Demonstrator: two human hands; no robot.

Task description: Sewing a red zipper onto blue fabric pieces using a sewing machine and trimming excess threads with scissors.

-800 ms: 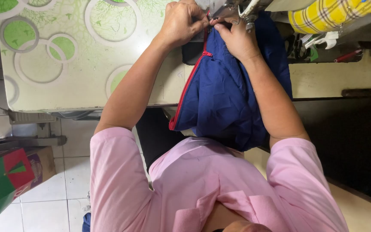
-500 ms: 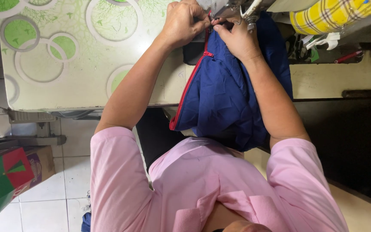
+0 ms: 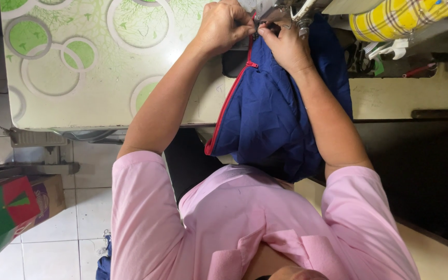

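You had both hands up at the far edge of the table (image 3: 79, 103), pinching the top of the blue cloth (image 3: 276, 114) right where the sewing machine (image 3: 281, 8) stood. Your left hand (image 3: 226, 26) was clenched on the cloth's upper edge from the left, and your right hand (image 3: 286, 46) gripped the same edge from the right, fingertips of the two nearly meeting. Held that way, the seam seemed stretched flat between your hands, probably so that it would feed straight under the machine's foot; the needle itself could not be made out.

The cloth lay over the table's near edge and hung down toward your lap, its red zip (image 3: 234, 88) running along the left side from your fingers down to the fold. Letting the bulk hang likely kept its weight off the part you were working.

A yellow checked roll (image 3: 400, 18) rested at the top right, well apart from your hands, above a dark recess with small odds and ends too blurred to name. A cardboard box (image 3: 11, 207) with red and green panels stood on the tiled floor to your left.

Counted: two hands, both clenched on one blue cloth; one red zip; one machine; one checked roll; one box; one table with a green ring pattern.
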